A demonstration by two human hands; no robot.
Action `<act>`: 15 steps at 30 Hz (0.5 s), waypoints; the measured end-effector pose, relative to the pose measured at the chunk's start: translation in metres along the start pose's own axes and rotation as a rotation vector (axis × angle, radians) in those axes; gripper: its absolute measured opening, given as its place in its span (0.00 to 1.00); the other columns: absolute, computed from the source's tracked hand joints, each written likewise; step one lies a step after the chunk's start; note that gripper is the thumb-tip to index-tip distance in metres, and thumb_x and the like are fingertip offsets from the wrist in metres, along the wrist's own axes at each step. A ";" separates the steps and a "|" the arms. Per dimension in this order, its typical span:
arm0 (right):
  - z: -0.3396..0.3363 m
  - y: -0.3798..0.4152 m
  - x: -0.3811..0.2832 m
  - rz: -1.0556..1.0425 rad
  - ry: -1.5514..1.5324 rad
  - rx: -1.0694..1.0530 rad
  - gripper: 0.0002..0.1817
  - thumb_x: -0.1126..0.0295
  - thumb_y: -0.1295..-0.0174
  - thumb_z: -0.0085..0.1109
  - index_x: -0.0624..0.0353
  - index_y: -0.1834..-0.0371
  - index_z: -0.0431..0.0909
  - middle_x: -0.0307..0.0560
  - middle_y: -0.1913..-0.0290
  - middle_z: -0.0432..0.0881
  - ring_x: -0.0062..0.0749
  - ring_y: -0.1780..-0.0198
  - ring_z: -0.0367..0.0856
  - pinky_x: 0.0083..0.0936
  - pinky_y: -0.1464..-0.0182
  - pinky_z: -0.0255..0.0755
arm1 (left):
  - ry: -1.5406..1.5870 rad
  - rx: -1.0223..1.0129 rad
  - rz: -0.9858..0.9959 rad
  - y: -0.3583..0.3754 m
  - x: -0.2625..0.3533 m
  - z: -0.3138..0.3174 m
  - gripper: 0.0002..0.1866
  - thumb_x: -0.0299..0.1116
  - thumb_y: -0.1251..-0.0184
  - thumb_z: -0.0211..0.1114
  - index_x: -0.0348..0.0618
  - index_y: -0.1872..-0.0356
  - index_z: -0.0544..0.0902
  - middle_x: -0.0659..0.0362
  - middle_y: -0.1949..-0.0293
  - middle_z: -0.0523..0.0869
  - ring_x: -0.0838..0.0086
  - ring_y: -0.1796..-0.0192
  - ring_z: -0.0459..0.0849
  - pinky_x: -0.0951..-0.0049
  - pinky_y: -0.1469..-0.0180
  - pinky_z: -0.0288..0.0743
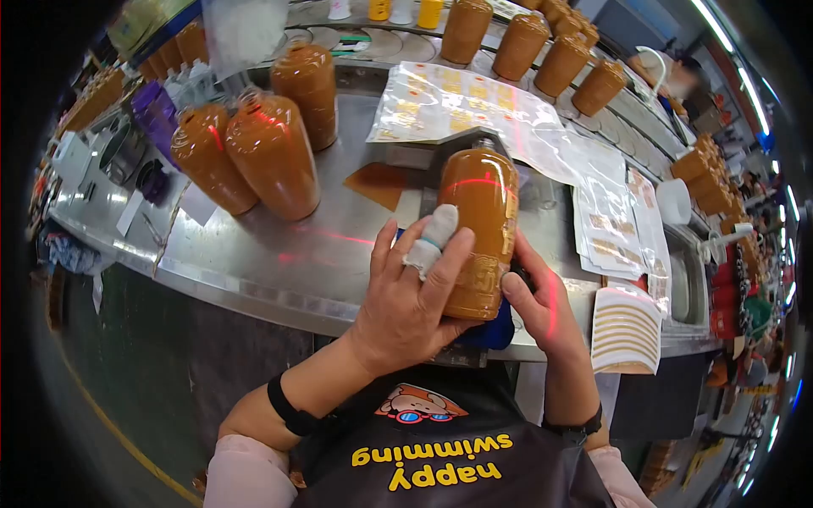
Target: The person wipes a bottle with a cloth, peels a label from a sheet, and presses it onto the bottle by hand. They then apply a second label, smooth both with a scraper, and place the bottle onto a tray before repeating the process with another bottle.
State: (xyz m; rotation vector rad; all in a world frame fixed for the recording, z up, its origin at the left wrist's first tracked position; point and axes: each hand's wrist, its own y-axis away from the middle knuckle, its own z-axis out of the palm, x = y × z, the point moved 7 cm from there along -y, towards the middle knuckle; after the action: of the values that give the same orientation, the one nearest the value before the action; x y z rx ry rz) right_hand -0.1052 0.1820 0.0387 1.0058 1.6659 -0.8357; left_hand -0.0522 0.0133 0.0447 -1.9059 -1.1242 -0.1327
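Note:
A glossy brown bottle (478, 203) with a clear neck lies tilted in front of me, its neck pointing away. My left hand (415, 292) presses against its left side; a white cloth wrap with a bluish band covers one finger. On the lower right side, my right hand (542, 300) supports the bottle with thumb and fingers. Raised lettering shows faintly near the bottle's base. Behind the neck is a dark angled rest (449, 152), with a flat brown piece (377, 184) beside it. Red light lines cross the bottle and my right hand.
Three brown bottles (275, 157) stand on the left of the metal table (237, 254). Printed label sheets (466, 106) lie behind, with more sheets (610, 212) and curved gold strips (625, 330) to the right. Several bottles (519, 46) stand on the conveyor beyond. Another person (677, 76) is at far right.

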 end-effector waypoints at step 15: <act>0.006 0.003 0.014 -0.099 0.042 0.099 0.31 0.62 0.29 0.58 0.66 0.28 0.63 0.56 0.41 0.78 0.40 0.36 0.74 0.32 0.33 0.64 | 0.308 -0.144 -0.149 0.013 -0.029 -0.001 0.50 0.50 0.40 0.71 0.28 0.27 0.55 0.41 0.34 0.71 0.47 0.35 0.71 0.48 0.26 0.52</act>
State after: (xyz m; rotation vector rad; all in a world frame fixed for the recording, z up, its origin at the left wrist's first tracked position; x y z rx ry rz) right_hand -0.1026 0.1809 0.0231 1.0203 1.7354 -0.9764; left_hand -0.0595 -0.0090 0.0231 -1.8459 -1.0660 -0.5840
